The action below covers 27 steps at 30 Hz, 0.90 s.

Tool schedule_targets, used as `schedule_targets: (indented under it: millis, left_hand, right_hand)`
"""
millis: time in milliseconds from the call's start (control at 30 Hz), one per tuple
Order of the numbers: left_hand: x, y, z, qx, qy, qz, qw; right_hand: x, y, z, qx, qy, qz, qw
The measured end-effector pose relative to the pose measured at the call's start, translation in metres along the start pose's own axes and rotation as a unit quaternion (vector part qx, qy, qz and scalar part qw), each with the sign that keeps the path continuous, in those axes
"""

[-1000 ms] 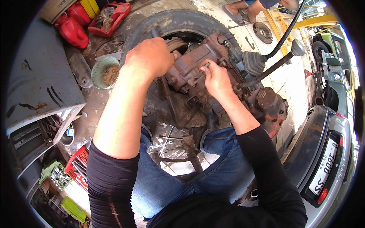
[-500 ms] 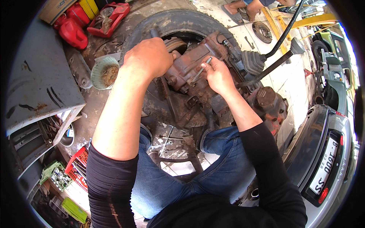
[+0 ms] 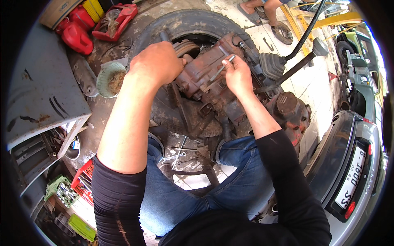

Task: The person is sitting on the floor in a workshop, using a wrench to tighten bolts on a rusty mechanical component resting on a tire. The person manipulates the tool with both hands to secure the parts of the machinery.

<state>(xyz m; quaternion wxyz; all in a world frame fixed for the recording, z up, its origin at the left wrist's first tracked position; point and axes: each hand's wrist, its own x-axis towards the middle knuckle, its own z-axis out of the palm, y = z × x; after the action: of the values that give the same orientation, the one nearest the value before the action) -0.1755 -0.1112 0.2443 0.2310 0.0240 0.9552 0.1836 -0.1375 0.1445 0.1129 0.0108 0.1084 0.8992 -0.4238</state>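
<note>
A greasy, rust-brown gearbox [image 3: 205, 74] lies across a large tyre [image 3: 160, 30] in front of my knees. My left hand [image 3: 158, 63] is closed in a fist over the gearbox's left end. What it grips is hidden; a dark cylindrical end [image 3: 165, 36] sticks out past the knuckles. Between the thumb and fingers of my right hand [image 3: 239, 76] is a slim metal rod [image 3: 217, 73], held at a slant over the gearbox casing. Its lower tip points down and left, at or close to the casing's surface.
Spanners [image 3: 177, 156] lie on the floor between my legs. A tub of brownish matter [image 3: 107, 82] stands left of the tyre, beside a grey metal cabinet [image 3: 45, 90]. Two levers [image 3: 303, 61] rise at the right, near a parked car [image 3: 349, 172]. Another person's legs [image 3: 271, 10] show at the far side.
My right hand has shifted slightly right and up with the rod. My left hand has moved slightly left, staying closed. The person's legs at the far side have shifted.
</note>
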Motion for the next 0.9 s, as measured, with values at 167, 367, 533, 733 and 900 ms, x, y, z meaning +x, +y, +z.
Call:
schedule_targets:
  millis: [167,367,533,733,900]
  left_hand:
    - [-0.001,0.000,0.000,-0.001,0.003,0.000,1.000]
    - [0.000,0.004,0.000,0.000,-0.008,0.000,1.000]
    - [-0.001,-0.001,0.001,-0.004,0.004,0.004,1.000]
    - [-0.001,0.002,-0.002,-0.006,-0.008,0.000,1.000]
    - [-0.001,-0.002,-0.001,0.001,-0.001,0.003,1.000]
  right_hand:
    - [0.004,0.011,0.000,0.028,-0.019,0.023,0.999]
    - [0.009,0.019,0.000,0.014,0.010,0.007,1.000]
    - [-0.013,-0.020,-0.002,-0.036,-0.024,-0.087,0.995]
    - [-0.018,-0.045,-0.014,-0.091,-0.036,-0.084,0.992]
    - [-0.035,-0.054,-0.008,-0.113,-0.121,-0.133,0.977]
